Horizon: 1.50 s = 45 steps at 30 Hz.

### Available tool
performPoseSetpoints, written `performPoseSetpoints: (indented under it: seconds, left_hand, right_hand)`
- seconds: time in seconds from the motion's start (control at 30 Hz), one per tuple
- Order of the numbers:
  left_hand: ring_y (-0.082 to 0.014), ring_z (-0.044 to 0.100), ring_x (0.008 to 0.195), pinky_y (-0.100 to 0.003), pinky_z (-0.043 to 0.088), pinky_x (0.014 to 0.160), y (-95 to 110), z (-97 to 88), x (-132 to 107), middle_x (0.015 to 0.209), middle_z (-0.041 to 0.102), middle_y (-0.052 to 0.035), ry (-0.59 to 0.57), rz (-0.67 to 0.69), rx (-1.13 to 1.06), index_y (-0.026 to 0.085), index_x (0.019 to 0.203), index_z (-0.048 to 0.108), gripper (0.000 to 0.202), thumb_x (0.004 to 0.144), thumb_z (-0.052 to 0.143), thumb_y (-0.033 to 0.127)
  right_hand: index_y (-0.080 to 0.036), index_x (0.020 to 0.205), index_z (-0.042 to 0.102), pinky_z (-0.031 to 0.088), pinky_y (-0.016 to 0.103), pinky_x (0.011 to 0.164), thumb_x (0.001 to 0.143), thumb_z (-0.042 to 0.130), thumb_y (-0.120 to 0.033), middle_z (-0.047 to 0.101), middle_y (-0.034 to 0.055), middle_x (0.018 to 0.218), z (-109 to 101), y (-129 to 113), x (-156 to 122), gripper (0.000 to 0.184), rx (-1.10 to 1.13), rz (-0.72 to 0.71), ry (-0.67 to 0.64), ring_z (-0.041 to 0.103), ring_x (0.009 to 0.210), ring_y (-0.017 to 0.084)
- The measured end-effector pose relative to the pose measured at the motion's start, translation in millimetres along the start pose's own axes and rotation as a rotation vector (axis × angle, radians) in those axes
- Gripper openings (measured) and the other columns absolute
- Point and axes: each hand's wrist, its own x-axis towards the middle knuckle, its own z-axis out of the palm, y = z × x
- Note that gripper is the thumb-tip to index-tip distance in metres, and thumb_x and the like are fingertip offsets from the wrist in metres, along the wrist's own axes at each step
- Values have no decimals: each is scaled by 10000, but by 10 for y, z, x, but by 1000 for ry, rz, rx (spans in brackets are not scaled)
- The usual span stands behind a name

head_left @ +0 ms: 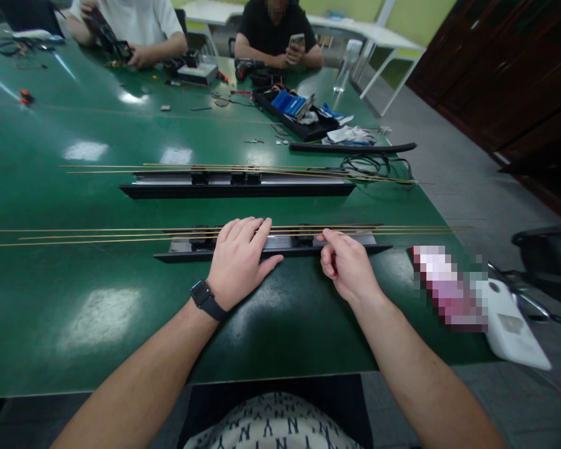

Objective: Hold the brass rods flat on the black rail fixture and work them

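A long black rail (280, 246) lies across the green table (98, 299) in front of me, with several thin brass rods (98, 234) running along its top through black clips. My left hand (240, 260) lies flat on the rail's middle, fingers stretched out and together. My right hand (346, 265) is at the rail's right part, fingers curled, the forefinger and thumb pinching at a rod near a clip (303, 237).
A second rail (236, 185) with brass rods lies farther back. Beyond it are a black tray (299, 121) with blue parts, cables (374, 165) and a long black strip (350, 148). Two people sit at the far side. A white device (512, 324) sits at the right edge.
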Motion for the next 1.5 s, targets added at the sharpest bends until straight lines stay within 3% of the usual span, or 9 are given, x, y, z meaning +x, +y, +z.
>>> performPoseSetpoints:
  seconds: [0.53,1.03,1.5]
  left_hand:
    - [-337,550,1311,-505,358,1174,1,-8,1,1367,634,-157,1,0,3,142,1452,528,625,931,654,462]
    - [-344,548,1324,-522,361,1173,1,-7,-1,1371,635,-161,3,-8,-16,165,1460,528,612,930,650,447]
    - [-335,539,1330,-510,349,1180,-2,3,-1,1388,625,-165,-7,-4,1,146,1461,520,625,935,647,458]
  right_hand:
    - [-159,790,654,201,178,286,841,764,-391,504,-58,424,18,-11,-6,262,46,2,57,359,279,68]
    - [-152,862,674,200,180,290,816,793,-443,532,-51,431,11,-32,-16,318,2,19,-19,368,293,70]
    - [-157,806,656,211,170,286,832,779,-399,510,-59,433,21,-10,-6,273,45,10,26,362,287,59]
